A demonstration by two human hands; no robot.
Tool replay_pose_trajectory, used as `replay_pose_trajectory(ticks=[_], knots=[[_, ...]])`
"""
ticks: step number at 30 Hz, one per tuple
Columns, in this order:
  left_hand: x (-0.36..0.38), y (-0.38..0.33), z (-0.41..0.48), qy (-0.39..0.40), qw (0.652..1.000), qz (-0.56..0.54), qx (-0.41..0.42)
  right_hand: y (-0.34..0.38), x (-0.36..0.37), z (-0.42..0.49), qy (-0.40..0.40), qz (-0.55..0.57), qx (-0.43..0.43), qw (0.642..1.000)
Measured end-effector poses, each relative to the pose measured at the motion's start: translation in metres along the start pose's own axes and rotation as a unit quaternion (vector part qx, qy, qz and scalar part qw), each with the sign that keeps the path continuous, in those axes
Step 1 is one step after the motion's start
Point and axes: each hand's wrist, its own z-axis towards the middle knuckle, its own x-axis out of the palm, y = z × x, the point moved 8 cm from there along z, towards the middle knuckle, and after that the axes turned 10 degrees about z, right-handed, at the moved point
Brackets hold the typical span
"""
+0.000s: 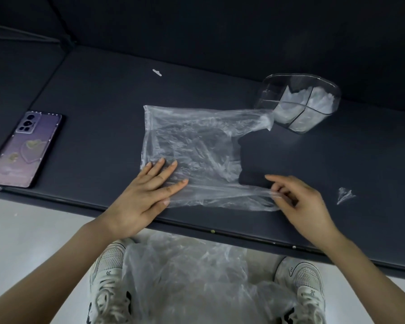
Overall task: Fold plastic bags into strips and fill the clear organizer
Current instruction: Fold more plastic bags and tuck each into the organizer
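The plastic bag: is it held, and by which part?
The right hand pinches the plastic bag by its near handle; the left hand only presses its body flat.

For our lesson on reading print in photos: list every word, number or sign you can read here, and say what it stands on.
"36": on the tongue of the left shoe.
"36": on the tongue of the right shoe.
Phone: pictures on its case, but no text can be read.
Bag and organizer: no print to be seen.

counts — 1 flat bag (pixel 197 141) | 1 organizer (pixel 265 99) | 1 phone (pixel 26 148) | 2 shoes (pixel 108 272) (pixel 306 284)
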Motion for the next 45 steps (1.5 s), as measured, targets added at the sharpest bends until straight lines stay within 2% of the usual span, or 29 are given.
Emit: replay_pose_trajectory(ticks=[3, 7, 10, 12, 13, 15, 17, 19, 22, 27, 31, 33, 36, 39, 43, 45], knots=[[0.002, 0.001, -0.003, 0.004, 1.0, 0.021, 0.021, -0.006, -0.008, -0.002, 0.038, 0.017, 0.017, 0.999], [-0.005, -0.004, -0.002, 0.001, 0.998, -0.069, 0.015, 0.007, -0.012, 0.0, 0.09, 0.032, 0.028, 0.995], [-0.019, -0.011, 0.0, -0.031, 0.988, -0.148, -0.026, 0.035, -0.012, 0.017, 0.018, -0.001, -0.01, 1.0], [-0.034, -0.008, 0.004, -0.097, 0.968, -0.209, -0.095, 0.058, 0.005, 0.03, -0.041, -0.047, -0.045, 0.997], [-0.043, -0.004, 0.007, -0.142, 0.961, -0.202, -0.127, 0.07, 0.021, 0.036, -0.056, -0.08, -0.063, 0.993], [-0.054, -0.001, 0.017, -0.206, 0.961, -0.062, -0.174, 0.085, 0.063, 0.046, -0.051, -0.154, -0.09, 0.983], [-0.041, -0.003, 0.034, -0.165, 0.963, 0.096, -0.19, 0.087, 0.107, 0.053, -0.009, -0.225, -0.106, 0.969], [-0.014, -0.003, 0.039, -0.08, 0.966, 0.158, -0.187, 0.076, 0.14, 0.05, 0.056, -0.278, -0.117, 0.952], [0.009, 0.007, 0.029, -0.025, 0.966, 0.174, -0.191, 0.045, 0.136, 0.04, 0.099, -0.3, -0.077, 0.946], [0.008, 0.007, 0.026, 0.002, 0.969, 0.173, -0.174, 0.003, 0.065, 0.02, 0.054, -0.356, -0.002, 0.933], [-0.005, -0.01, 0.026, -0.017, 0.985, 0.056, -0.16, 0.038, 0.059, 0.045, -0.027, -0.286, -0.051, 0.956], [-0.022, -0.016, 0.027, -0.053, 0.984, 0.024, -0.17, 0.056, 0.071, 0.068, -0.027, -0.282, -0.081, 0.955], [-0.052, -0.013, 0.035, -0.161, 0.967, 0.108, -0.168, 0.059, 0.099, 0.099, 0.027, -0.325, -0.106, 0.939], [-0.054, 0.006, 0.052, -0.156, 0.955, 0.169, -0.188, 0.055, 0.117, 0.115, 0.057, -0.367, -0.109, 0.922], [-0.052, 0.036, 0.062, -0.145, 0.943, 0.163, -0.252, 0.067, 0.097, 0.127, -0.034, -0.349, -0.12, 0.929], [-0.052, 0.039, 0.065, -0.149, 0.942, 0.168, -0.25, 0.066, 0.085, 0.136, -0.058, -0.337, -0.113, 0.933]])
